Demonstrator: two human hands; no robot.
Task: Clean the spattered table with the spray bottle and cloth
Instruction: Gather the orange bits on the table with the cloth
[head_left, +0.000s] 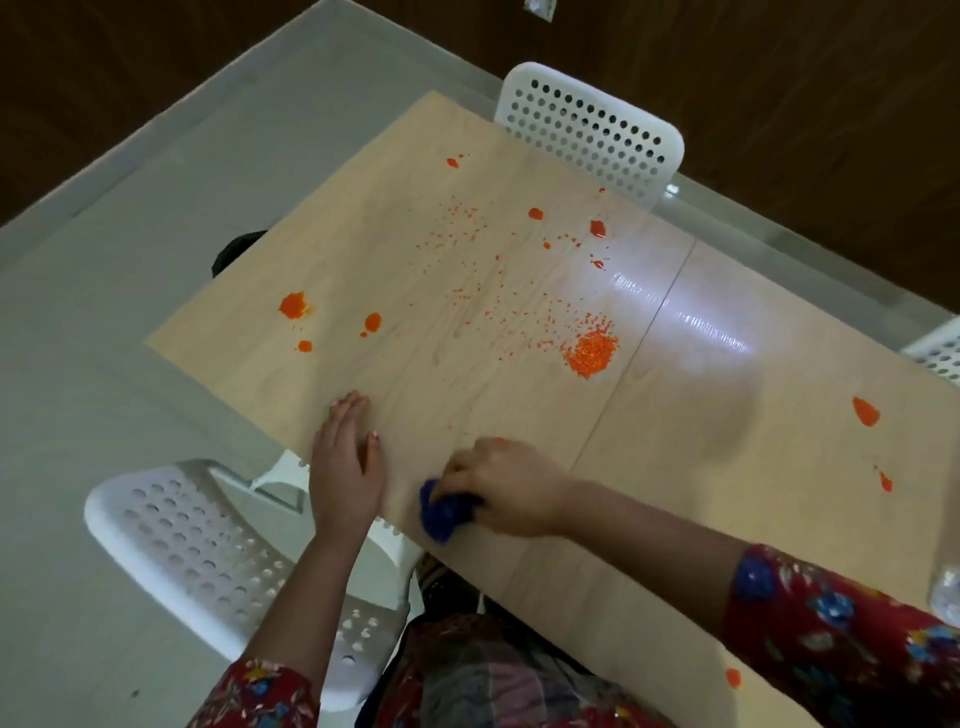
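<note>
- Pale wood-grain worktop (675, 493), split by a thin seam (639, 353) from near edge to far edge.
- Bears a dense heap of orange grains (592, 351) just left of the seam, with fine specks (457, 228) scattered beyond.
- Carries larger orange blobs (293, 305) near the left edge, at the far side and right of the seam.
- Holds a crumpled blue cloth (439, 512) at the near edge, clutched under the right grip (506, 486); left grip (345, 467) flat beside it.

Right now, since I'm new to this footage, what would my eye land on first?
Bright orange spatter dots the pale wooden table, densest in a grainy heap right of centre. At the near edge the right hand grips a crumpled blue cloth, while the left hand lies flat beside it.
</note>
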